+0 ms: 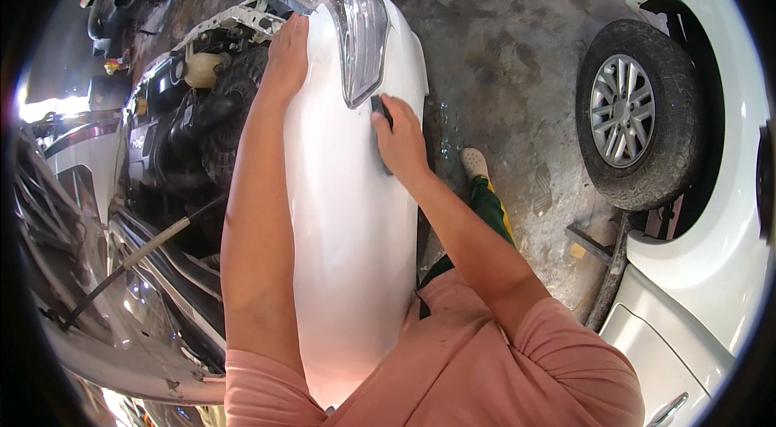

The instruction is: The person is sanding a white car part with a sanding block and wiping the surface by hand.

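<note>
In front of me runs a white car fender (339, 200), with a clear headlight (365, 39) set in at its far end. My left hand (289, 55) lies on the fender's inner edge beside the engine bay, fingers stretched out, holding nothing visible. Just below the headlight's pointed lower tip, my right hand (402, 136) is closed around a small dark block (377, 106) pressed to the fender's outer side. The palm and fingers hide much of the block, so its exact kind cannot be made out.
An exposed engine bay (206, 112) lies to the left, with a prop rod (153, 243) slanting across it. At right stands another white vehicle (687, 281) with a muddy wheel (634, 116). My shoe (474, 162) is on the stained concrete floor (501, 39).
</note>
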A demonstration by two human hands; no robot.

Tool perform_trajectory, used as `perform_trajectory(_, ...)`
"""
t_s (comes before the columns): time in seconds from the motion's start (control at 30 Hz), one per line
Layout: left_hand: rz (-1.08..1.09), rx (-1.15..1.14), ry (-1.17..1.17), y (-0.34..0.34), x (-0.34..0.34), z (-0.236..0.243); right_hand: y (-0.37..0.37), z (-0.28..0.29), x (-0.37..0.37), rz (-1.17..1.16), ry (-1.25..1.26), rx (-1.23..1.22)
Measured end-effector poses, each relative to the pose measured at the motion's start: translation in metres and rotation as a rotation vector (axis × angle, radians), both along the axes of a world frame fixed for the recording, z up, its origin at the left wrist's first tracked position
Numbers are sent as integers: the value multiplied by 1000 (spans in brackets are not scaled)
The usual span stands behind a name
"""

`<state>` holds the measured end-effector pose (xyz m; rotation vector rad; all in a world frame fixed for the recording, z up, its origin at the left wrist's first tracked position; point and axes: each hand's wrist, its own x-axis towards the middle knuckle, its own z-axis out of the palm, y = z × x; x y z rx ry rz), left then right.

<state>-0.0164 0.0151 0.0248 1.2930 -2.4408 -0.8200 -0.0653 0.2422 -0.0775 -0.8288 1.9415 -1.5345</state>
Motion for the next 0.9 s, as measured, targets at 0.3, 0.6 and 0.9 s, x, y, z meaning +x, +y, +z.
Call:
perform_trajectory(0.3, 19, 45, 10, 9, -5, 7, -10, -34, -8, -65, 28, -27)
perform_trajectory(0.6, -3, 13, -2, 11, -5, 3, -18, -38, -20, -69, -19, 98)
perform_trajectory(0.9, -94, -354, -172, 10, -1, -3, 81, 54, 11, 277, 76, -122)
